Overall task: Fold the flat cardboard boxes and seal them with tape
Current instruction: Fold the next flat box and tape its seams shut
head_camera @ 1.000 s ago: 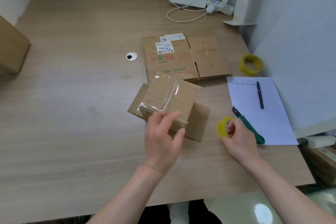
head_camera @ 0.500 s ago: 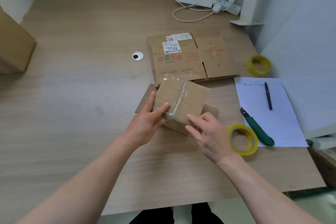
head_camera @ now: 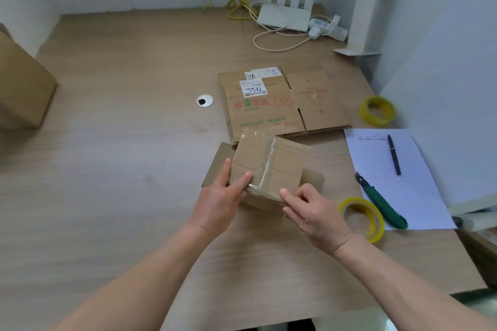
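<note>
Cardboard box (head_camera: 271,166): left hand (head_camera: 219,200) grips its near-left corner, right hand (head_camera: 313,212) presses straight fingers on the near edge.

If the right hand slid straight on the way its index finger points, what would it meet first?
The right hand points up-left along the near edge of the small box. It would probably first meet the left hand, whose thumb lies on that box; depth is uncertain.
</note>
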Demonstrator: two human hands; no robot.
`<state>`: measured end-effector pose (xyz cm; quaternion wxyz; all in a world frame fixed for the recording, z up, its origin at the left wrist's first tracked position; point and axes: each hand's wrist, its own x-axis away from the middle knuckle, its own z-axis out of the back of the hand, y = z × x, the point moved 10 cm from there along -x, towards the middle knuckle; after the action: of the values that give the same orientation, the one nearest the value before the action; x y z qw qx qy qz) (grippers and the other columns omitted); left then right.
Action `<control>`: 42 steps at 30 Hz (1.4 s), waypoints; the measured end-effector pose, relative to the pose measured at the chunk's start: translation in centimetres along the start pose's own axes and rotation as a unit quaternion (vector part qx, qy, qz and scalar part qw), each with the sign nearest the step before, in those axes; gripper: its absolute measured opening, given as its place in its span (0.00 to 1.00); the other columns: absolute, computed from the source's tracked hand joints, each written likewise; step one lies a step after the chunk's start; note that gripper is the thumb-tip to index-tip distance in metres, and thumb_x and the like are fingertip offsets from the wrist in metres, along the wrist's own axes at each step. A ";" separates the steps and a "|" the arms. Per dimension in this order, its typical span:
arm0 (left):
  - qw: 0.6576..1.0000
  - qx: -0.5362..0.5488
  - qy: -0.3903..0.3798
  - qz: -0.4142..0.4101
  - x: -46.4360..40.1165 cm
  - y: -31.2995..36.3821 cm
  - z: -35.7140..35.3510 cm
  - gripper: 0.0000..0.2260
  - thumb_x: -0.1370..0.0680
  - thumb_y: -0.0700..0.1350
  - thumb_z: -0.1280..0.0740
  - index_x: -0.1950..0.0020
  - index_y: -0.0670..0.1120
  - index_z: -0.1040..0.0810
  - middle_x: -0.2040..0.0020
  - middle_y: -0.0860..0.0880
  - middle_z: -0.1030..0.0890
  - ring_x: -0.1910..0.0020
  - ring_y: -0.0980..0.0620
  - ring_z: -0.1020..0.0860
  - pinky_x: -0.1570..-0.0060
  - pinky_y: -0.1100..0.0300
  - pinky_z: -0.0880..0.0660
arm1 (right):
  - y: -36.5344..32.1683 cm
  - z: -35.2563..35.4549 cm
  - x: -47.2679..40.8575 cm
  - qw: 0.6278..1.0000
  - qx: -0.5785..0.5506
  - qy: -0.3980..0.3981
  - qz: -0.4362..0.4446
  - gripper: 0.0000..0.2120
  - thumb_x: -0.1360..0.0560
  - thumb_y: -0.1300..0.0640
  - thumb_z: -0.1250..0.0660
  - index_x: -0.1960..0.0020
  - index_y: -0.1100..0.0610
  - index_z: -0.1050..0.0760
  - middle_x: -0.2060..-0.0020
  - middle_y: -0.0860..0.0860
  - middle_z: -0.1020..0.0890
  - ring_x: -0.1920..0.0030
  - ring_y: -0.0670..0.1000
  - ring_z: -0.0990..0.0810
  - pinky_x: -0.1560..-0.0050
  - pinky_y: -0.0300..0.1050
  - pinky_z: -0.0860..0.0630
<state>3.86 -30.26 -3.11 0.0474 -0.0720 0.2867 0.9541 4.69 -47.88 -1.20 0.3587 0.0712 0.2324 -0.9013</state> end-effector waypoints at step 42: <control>0.718 0.577 0.081 0.381 4.4 -3.4 1.4 0.29 0.21 0.68 0.47 0.54 0.45 0.19 0.55 0.46 0.18 0.62 0.52 0.22 0.57 0.56 0.28 | 4.4 0.1 3.1 0.547 -0.672 0.236 -0.439 0.27 0.23 0.34 0.43 0.66 0.54 0.25 0.67 0.53 0.23 0.65 0.52 0.24 0.62 0.45 0.30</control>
<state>-0.22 -26.42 -4.54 -0.3117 0.0074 0.7875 0.5316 5.38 -52.58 -3.65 -0.2066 -0.0913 0.8489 -0.4778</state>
